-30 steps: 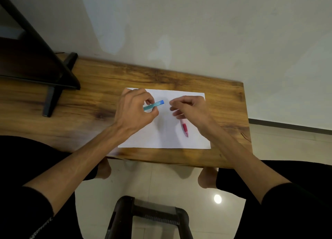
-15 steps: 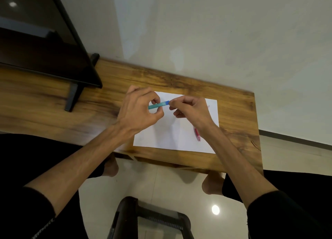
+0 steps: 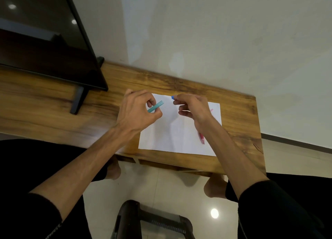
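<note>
1. Nearest, a black chair frame [image 3: 152, 220] stands on a glossy pale tiled floor [image 3: 161, 185], which mirrors a round spot of lamp light.
2. Black sleeves cover both arms near the camera, and the bare forearms reach forward over the table's front edge.
3. The wooden table [image 3: 53, 102] is brown with dark grain and ends in a corner at the right.
4. A white sheet of paper [image 3: 170, 134] lies flat on it near the front edge. A red pen [image 3: 201, 139] lies on the sheet's right part, partly hidden under the right wrist.
5. The left hand [image 3: 136, 111] is curled, thumb and fingers gripping a teal pen barrel [image 3: 156, 107] above the sheet's far left corner. The barrel's free end points toward the other hand.
6. The right hand [image 3: 192, 106] pinches a small blue cap [image 3: 172, 97] at its fingertips, the other fingers loosely curled. The cap is just apart from the barrel.
7. Farther left, a black screen [image 3: 45, 41] rests on a black foot [image 3: 78, 100] on the table.
8. Behind, a plain pale wall [image 3: 215, 32] meets the table's far edge.
</note>
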